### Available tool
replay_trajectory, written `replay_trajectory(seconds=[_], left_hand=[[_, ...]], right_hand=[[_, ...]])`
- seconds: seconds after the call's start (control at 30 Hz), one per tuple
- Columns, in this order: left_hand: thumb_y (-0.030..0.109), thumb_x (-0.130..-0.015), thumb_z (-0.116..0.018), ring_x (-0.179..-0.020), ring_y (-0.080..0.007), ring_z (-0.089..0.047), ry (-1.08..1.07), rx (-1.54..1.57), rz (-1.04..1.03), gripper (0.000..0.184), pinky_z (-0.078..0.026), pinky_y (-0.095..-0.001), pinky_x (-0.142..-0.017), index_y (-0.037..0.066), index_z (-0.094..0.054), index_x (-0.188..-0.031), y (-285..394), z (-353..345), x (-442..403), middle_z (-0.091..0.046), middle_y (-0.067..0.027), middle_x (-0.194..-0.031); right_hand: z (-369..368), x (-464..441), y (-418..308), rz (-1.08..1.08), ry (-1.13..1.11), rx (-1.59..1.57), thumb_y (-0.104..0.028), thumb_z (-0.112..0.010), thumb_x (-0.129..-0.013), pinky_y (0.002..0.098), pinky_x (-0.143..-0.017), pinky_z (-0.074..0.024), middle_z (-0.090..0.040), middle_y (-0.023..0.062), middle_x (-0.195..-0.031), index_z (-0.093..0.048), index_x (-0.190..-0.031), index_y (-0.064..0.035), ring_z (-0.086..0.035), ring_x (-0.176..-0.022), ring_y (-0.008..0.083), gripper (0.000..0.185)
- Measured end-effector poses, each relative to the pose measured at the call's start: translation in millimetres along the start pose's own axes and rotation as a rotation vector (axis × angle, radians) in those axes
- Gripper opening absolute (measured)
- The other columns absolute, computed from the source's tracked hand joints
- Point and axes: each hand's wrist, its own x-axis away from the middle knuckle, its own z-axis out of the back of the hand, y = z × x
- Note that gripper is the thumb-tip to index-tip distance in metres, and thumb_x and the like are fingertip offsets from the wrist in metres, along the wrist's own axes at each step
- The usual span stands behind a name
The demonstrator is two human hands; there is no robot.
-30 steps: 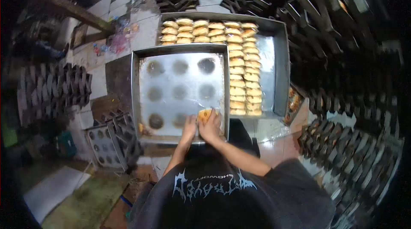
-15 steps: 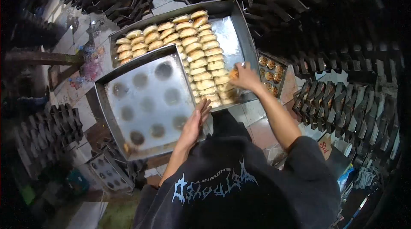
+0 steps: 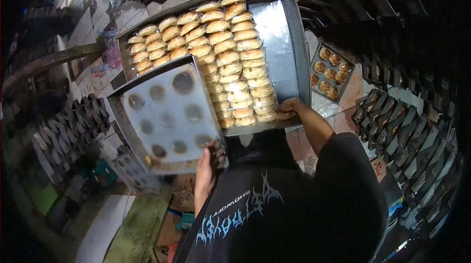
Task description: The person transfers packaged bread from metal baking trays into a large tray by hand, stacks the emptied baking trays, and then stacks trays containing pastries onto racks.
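Note:
In the head view, rows of wrapped golden buns (image 3: 230,56) stand on edge in a large deep metal tray (image 3: 287,37). At the near right end of these rows, my right hand (image 3: 293,107) is closed on a bun, its fingers partly hidden by the hand. A smaller baking tray (image 3: 164,120), marked with dark round spots, overlaps the large tray's near left corner. My left hand (image 3: 208,162) grips this baking tray at its near right corner, the fingers curled at the rim.
On the tiled floor to the right lies a small tray of browned buns (image 3: 332,72). Stacked dark metal trays (image 3: 407,135) line the right side, with more stacks at the left and back. A spotted tray (image 3: 131,170) stands at lower left, near a green board (image 3: 140,219).
My right hand has moved down to the near end of the last bun row. My left hand has gone from flat beside the baking tray to curled at its corner. The view has shifted.

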Motion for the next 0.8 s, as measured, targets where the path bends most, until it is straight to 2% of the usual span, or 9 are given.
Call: replay_trajectory(seconds=[0.1,0.37,0.43,0.53,0.57,0.6,0.63,0.77,0.8], left_hand=[[0.038,-0.092,-0.037,-0.103,-0.0191,-0.05,0.061,-0.095,0.002,0.048,-0.04,-0.0311,-0.086,0.001,-0.043,-0.122,18.1,-3.1,7.1,-0.051,-0.0108,-0.116],[0.037,-0.09,-0.042,-0.089,-0.017,-0.056,0.663,-0.455,-0.545,0.043,-0.043,-0.03,-0.077,-0.001,-0.056,-0.106,67.7,222.1,18.5,-0.059,-0.0099,-0.102],[0.035,-0.09,-0.041,-0.088,-0.0187,-0.057,0.896,-0.4,-0.729,0.042,-0.044,-0.0297,-0.079,-0.002,-0.056,-0.105,90.1,278.2,-10.1,-0.061,-0.0095,-0.096],[0.039,-0.09,-0.038,-0.087,-0.022,-0.058,0.453,-1.088,-0.51,0.047,-0.044,-0.033,-0.08,0.0,-0.055,-0.111,108.7,341.2,-74.2,-0.061,-0.0107,-0.098],[0.044,-0.086,-0.043,-0.088,-0.0235,-0.057,0.429,-1.064,-0.391,0.052,-0.044,-0.0339,-0.078,0.0,-0.056,-0.109,90.1,352.6,-97.4,-0.061,-0.012,-0.097],[0.045,-0.082,-0.051,-0.092,-0.025,-0.056,0.389,-0.6,-0.268,0.054,-0.044,-0.0355,-0.078,-0.002,-0.055,-0.108,94.6,341.6,-91.7,-0.06,-0.0165,-0.099],[0.044,-0.079,-0.056,-0.096,-0.0271,-0.055,0.245,-0.446,-0.221,0.058,-0.042,-0.0372,-0.082,-0.003,-0.053,-0.111,87.8,361.2,-105.1,-0.057,-0.0207,-0.104],[0.034,-0.084,-0.055,-0.09,-0.0227,-0.055,0.373,-0.497,-0.585,0.041,-0.044,-0.035,-0.079,0.0,-0.054,-0.107,-1.4,437.8,-138.9,-0.059,-0.0131,-0.098],[0.031,-0.084,-0.055,-0.088,-0.0225,-0.056,0.42,-0.335,-0.548,0.039,-0.044,-0.0348,-0.08,0.0,-0.054,-0.107,-41.8,477.7,-143.8,-0.059,-0.0127,-0.098]], right_hand=[[2.4,-9.3,17.4,0.156,-0.067,-0.291,-0.034,-0.044,-0.082,0.0345,-0.081,-0.0404,-0.06,0.005,-0.085,-0.059,-0.087,0.0031,-0.054,-0.075,0.0227,0.04],[3.2,117.6,-65.1,-0.046,1.054,-0.208,-0.03,-0.051,-0.082,0.0375,-0.075,-0.0445,-0.059,0.0256,-0.09,-0.058,-0.097,0.0012,-0.056,-0.088,0.0399,0.036],[-21.6,155.3,-122.3,0.249,1.303,-0.464,-0.031,-0.049,-0.085,0.0358,-0.077,-0.0446,-0.06,0.0234,-0.088,-0.056,-0.102,0.0016,-0.058,-0.088,0.0369,0.038],[-92.2,150.4,-211.9,0.443,0.96,-0.507,-0.036,-0.046,-0.088,0.0349,-0.09,-0.0378,-0.053,0.022,-0.111,-0.044,-0.121,0.0009,-0.049,-0.107,0.0313,0.049],[-123.3,142.1,-246.2,0.521,0.889,-0.521,-0.037,-0.045,-0.088,0.0352,-0.095,-0.0341,-0.048,0.022,-0.12,-0.038,-0.126,0.0009,-0.044,-0.115,0.0299,0.054],[-145.4,117.7,-260.7,0.46,0.879,-0.359,-0.04,-0.042,-0.09,0.0306,-0.093,-0.0335,-0.043,0.0201,-0.124,-0.033,-0.129,0.0023,-0.044,-0.111,0.0255,0.058],[-163.5,95.3,-271.3,0.213,1.034,-0.209,-0.041,-0.041,-0.089,0.0364,-0.103,-0.0201,-0.029,0.0222,-0.135,-0.025,-0.133,0.0012,-0.023,-0.128,0.0309,0.063],[-186.4,74.0,-293.8,0.547,0.803,-0.883,-0.052,-0.037,-0.087,0.0363,-0.103,-0.0226,-0.037,0.0204,-0.13,-0.03,-0.132,-0.0013,-0.033,-0.123,0.0251,0.069],[-202.9,76.3,-326.3,0.56,0.918,-0.503,-0.051,-0.039,-0.087,0.036,-0.104,-0.022,-0.034,0.0189,-0.133,-0.029,-0.133,-0.0024,-0.03,-0.125,0.025,0.068]])
